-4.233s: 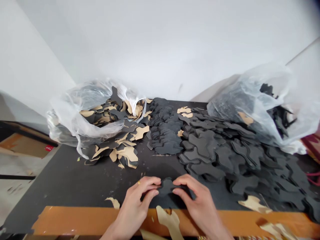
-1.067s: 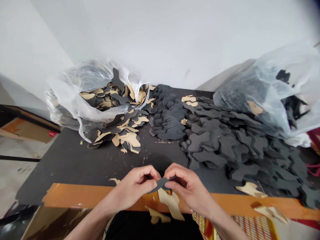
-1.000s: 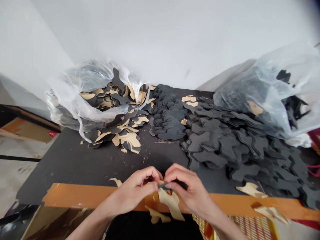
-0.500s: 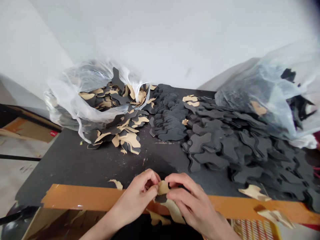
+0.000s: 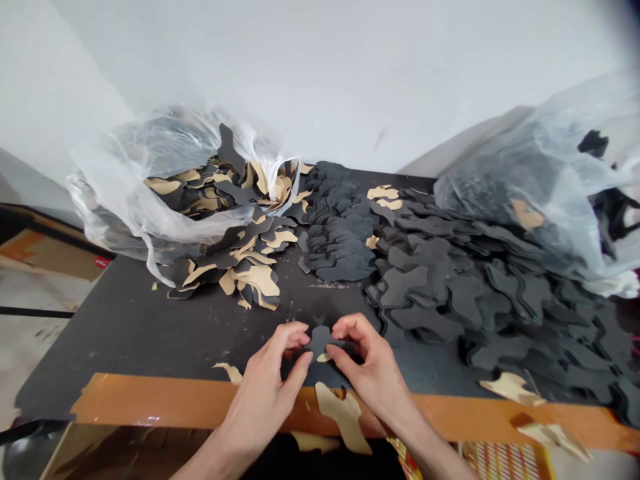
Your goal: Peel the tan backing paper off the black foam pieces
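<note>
A small dark grey foam cutout (image 5: 321,339) with wavy edges sits between my hands above the near part of the black table. My left hand (image 5: 280,367) is at its left edge, thumb and fingers apart. My right hand (image 5: 367,360) has its right side between thumb and fingers. A small beige scrap (image 5: 323,358) shows by the right thumb; whether it is attached to the cutout I cannot tell. Below my hands, a beige backing paper piece (image 5: 345,417) hangs over the table's front edge.
At the back left, a clear plastic bag (image 5: 120,193) spills dark and beige cutouts. Stacked dark cutouts (image 5: 345,250) stand mid-table, and a broad pile (image 5: 430,273) covers the right. Another plastic bag (image 5: 500,180) stands behind it. Orange tape (image 5: 165,400) runs along the front edge.
My hands have moved slightly forward and apart at the fingers. The beige surface between them is gone from view, and the dark cutout shows instead. The backing paper below is more exposed.
</note>
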A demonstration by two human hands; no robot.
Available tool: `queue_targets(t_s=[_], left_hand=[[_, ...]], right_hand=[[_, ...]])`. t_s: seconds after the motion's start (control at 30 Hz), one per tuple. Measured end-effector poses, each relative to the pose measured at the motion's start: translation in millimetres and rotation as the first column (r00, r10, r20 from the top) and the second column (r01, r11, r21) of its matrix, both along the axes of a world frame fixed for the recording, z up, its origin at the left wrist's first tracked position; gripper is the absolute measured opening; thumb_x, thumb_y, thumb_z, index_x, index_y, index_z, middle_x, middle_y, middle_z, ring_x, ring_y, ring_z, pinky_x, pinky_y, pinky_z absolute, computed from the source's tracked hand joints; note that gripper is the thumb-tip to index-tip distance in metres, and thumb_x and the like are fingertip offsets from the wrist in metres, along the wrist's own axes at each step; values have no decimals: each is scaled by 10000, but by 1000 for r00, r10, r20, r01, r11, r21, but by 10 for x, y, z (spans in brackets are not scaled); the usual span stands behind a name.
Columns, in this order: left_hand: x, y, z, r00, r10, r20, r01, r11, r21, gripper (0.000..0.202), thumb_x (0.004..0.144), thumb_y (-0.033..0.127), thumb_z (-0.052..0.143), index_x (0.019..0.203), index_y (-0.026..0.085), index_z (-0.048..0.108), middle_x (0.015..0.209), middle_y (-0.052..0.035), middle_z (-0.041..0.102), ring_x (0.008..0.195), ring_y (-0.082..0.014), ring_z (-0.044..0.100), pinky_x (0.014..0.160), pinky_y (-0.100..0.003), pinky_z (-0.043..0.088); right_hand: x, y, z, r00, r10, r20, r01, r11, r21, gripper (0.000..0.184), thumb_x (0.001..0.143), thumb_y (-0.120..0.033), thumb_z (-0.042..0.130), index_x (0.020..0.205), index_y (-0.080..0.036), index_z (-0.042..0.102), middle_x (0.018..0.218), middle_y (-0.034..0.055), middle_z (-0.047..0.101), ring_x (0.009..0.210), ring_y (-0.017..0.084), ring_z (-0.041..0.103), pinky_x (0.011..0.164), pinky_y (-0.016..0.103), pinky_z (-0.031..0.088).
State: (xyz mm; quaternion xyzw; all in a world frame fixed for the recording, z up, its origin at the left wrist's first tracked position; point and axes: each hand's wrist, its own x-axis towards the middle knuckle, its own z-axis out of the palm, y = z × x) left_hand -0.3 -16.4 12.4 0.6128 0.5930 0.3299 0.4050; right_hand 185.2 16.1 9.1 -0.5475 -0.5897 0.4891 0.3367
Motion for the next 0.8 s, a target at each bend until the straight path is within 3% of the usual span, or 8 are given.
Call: queue_targets(t_s=[0.13,0.27,0.43,0.6,0.8], left_hand=[[-16,48,-85,982,2,-189,44,969,243,264,924,208,582,1184,249,557,1268,-87,551,924,-173,664,823,-350,589],[-31,83,-192,951,-5,-309,137,904,406,192,912,159,602,1095,210,635,1175,-92,606,1041,-226,625,894,-389,569],[-22,119,-230,945,5,-327,163,860,484,245,906,108,598,1130,189,654,1075,-79,656,935,-205,617,849,-360,568],[-6,113,-209,929,21,-368,181,843,507,232,911,112,587,1120,160,677,1037,-89,665,896,-206,613,815,-346,567],[-7,114,-209,924,24,-382,189,840,509,234,915,100,573,1108,156,692,1032,-93,662,892,-200,617,805,-329,568]], right_hand=[[-29,70,15,994,-2,108,1,1000,2,28,864,-191,581,855,-212,565,774,-39,596,671,115,562,631,222,436],[-29,111,39,985,36,170,-35,999,-13,38,871,-181,582,864,-217,594,771,-45,623,666,115,567,629,220,429],[-32,108,56,960,64,272,-81,995,52,95,866,-132,588,870,-225,606,779,-40,628,681,125,578,647,229,449],[15,6,-3,944,69,323,-134,974,183,161,900,-131,576,1015,-226,635,1075,36,585,694,110,599,694,252,515],[69,-59,-92,907,52,417,-212,913,348,202,930,-122,557,1097,-193,647,1088,86,592,980,204,631,841,325,549]])
